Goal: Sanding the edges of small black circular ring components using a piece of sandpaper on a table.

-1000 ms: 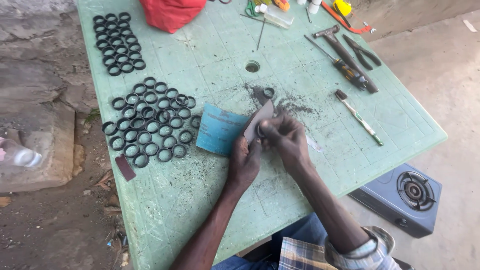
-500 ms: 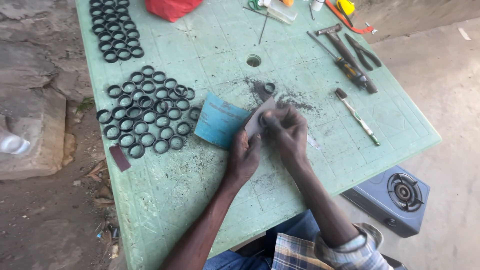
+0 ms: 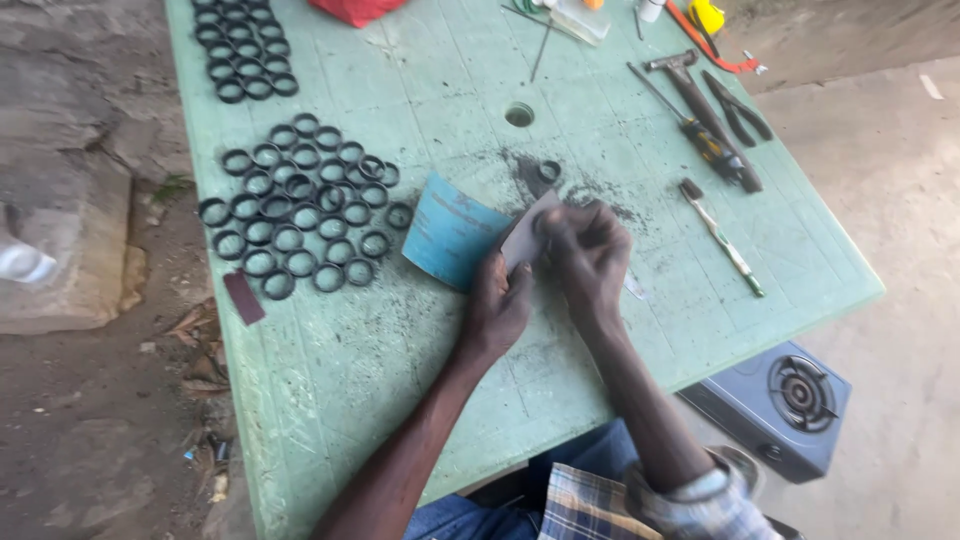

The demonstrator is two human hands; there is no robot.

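My left hand (image 3: pixel 500 305) holds a sheet of sandpaper (image 3: pixel 455 232), blue on its back and grey on the rubbing side, curled up off the green table (image 3: pixel 340 360). My right hand (image 3: pixel 585 250) is closed against the grey side of the sheet, fingers pinched together; what it pinches is hidden. A single black ring (image 3: pixel 549 171) lies in dark dust just beyond my hands. To the left lies a cluster of several black rings (image 3: pixel 300 205), laid flat in rows.
A second group of black rings (image 3: pixel 240 50) is at the far left. A hammer (image 3: pixel 700 100), pliers (image 3: pixel 740 110), a screwdriver (image 3: pixel 690 125) and a toothbrush (image 3: pixel 722 238) lie at the right. A small gas stove (image 3: pixel 785 400) sits on the ground by the table's right edge.
The view has shifted slightly. My hands stay together on the sandpaper, with the right hand moving a little over the sheet.
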